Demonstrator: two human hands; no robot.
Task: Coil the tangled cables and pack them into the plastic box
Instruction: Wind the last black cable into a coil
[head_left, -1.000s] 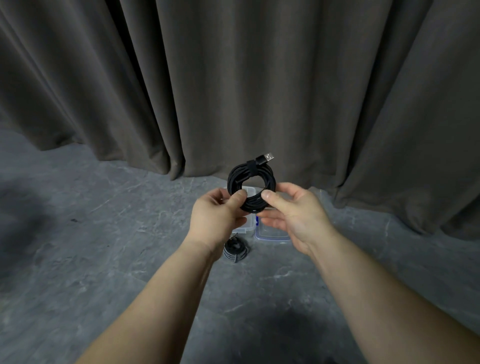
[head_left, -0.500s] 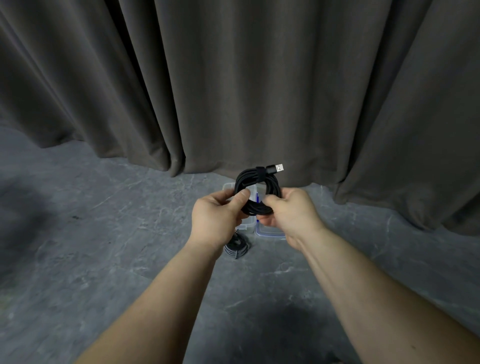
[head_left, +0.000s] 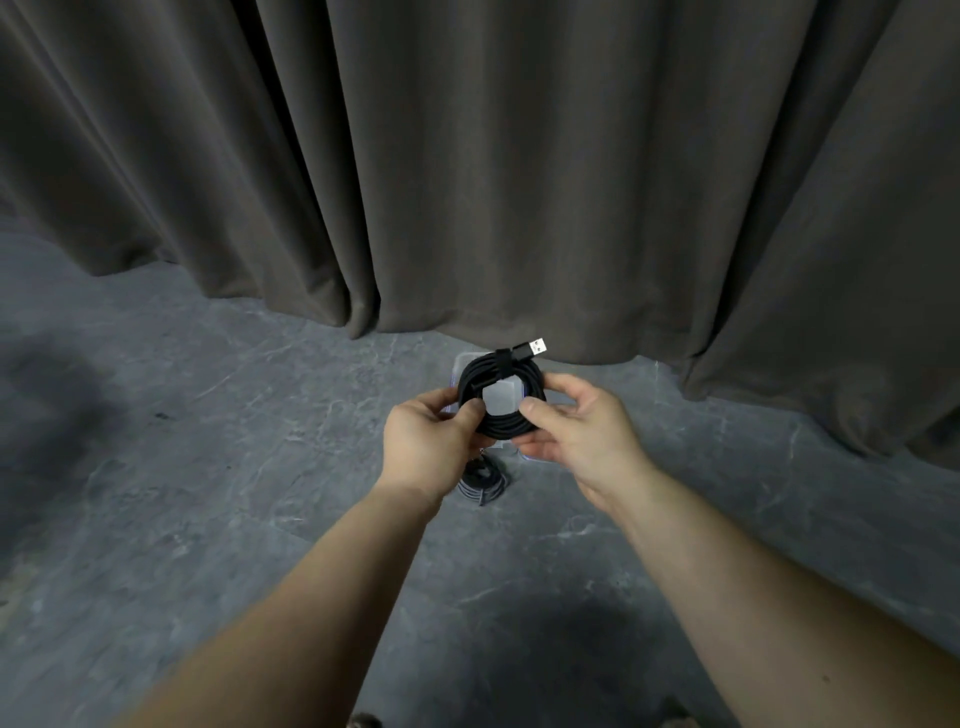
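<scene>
A black cable (head_left: 511, 423) is wound into a neat coil, bound by a black strap at its top, with a USB plug (head_left: 535, 346) sticking out to the upper right. My left hand (head_left: 428, 447) pinches the coil's left side between thumb and fingers. My right hand (head_left: 576, 434) pinches its right side, thumb on top. The coil hangs in the air above a clear plastic box (head_left: 498, 397), most of which is hidden behind the coil and my hands. A second coiled cable (head_left: 483, 480), grey and black, lies on the floor just below my left hand.
The floor (head_left: 208, 493) is grey, marble-patterned stone. A dark grey curtain (head_left: 519, 182) hangs across the whole back, its hem touching the floor just behind the box.
The coil has dropped lower and tilted flatter over the box. My right hand has shifted from gripping the lower edge to pinching the right side.
</scene>
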